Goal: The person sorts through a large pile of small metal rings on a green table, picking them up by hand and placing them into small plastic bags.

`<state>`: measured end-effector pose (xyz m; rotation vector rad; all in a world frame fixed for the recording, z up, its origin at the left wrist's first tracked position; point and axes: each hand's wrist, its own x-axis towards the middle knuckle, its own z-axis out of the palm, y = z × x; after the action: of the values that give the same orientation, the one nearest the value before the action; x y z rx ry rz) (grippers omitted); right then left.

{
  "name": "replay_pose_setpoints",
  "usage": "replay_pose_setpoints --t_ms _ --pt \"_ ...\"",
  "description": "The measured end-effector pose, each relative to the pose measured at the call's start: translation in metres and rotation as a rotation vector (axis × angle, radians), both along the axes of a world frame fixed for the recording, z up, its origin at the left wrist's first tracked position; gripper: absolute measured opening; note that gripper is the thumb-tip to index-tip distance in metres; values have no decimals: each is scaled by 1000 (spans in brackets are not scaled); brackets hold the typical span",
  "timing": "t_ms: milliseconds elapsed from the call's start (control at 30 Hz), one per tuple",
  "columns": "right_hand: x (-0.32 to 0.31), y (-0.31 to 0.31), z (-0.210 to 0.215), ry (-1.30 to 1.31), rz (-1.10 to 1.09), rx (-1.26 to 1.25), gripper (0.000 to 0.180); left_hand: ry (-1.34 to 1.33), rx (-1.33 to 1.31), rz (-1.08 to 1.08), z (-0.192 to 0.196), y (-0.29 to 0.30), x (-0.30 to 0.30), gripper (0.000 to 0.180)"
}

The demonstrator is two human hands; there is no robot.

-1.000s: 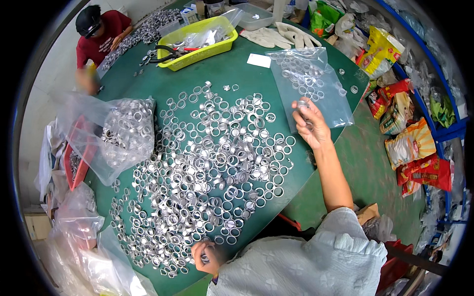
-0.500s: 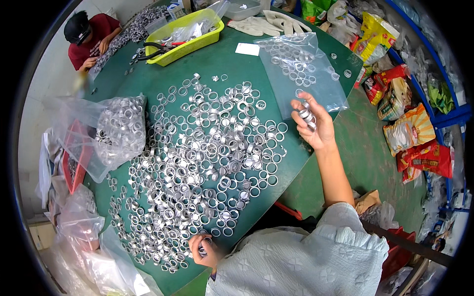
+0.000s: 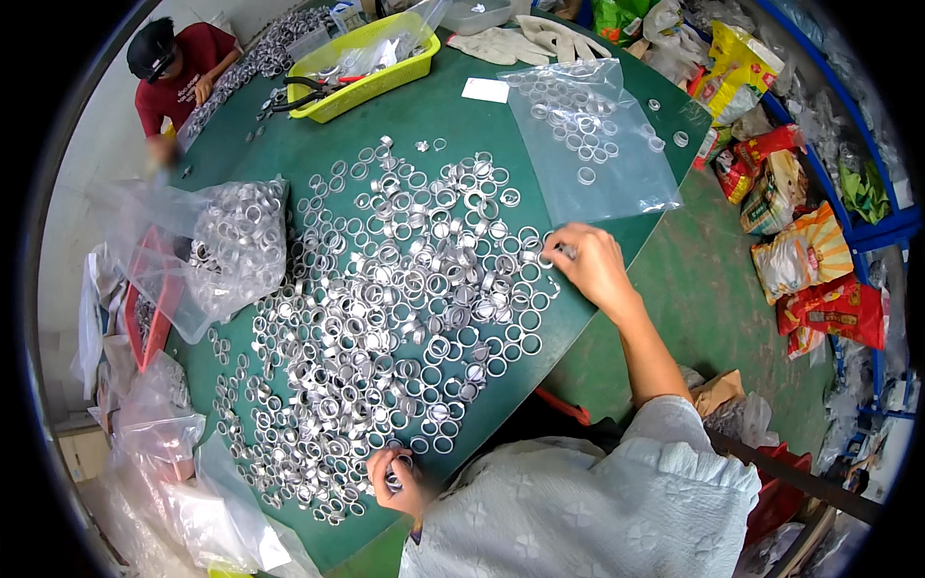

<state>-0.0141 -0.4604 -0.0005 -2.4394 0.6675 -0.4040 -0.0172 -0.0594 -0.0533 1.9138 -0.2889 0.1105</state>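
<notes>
Many small silver metal rings (image 3: 385,318) lie in a wide, loose heap on the green table (image 3: 318,159). At the right edge of the heap, my right hand (image 3: 590,265) is closed with its fingers bent down, and grey metal rings show between thumb and fingers. My left hand (image 3: 395,482) is curled at the table's near edge, with a few rings in its fingers. Past my right hand, a flat clear plastic bag (image 3: 617,183) has several rings on or in it; I cannot tell which.
A full clear bag of rings (image 3: 241,231) stands left of the heap. At the back are a yellow basket (image 3: 385,79) with black-handled pliers (image 3: 303,93), a white card (image 3: 485,91) and white gloves (image 3: 501,46). Another person (image 3: 188,72) sits far left. Colourful sacks (image 3: 800,252) line the right.
My right hand has come down and left from over the flat bag to the heap's right edge, and has turned palm down. My left hand has hardly moved.
</notes>
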Motion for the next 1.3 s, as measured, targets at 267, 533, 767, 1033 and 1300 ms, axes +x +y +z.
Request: replay_pose_setpoints --t_ms 267,533,767,1033,1300 --pt "14 22 7 -146 304 4 30 -88 71 -33 3 -5 3 15" --pt "39 -6 -1 -156 148 -153 13 -119 102 -51 16 -13 4 16" --pt "34 16 16 -114 369 163 25 -58 63 -41 17 -11 2 15" --pt "40 33 13 40 333 30 22 25 -44 24 21 -18 0 22" --pt "33 30 13 -78 177 239 15 18 -32 -1 15 -11 0 23"
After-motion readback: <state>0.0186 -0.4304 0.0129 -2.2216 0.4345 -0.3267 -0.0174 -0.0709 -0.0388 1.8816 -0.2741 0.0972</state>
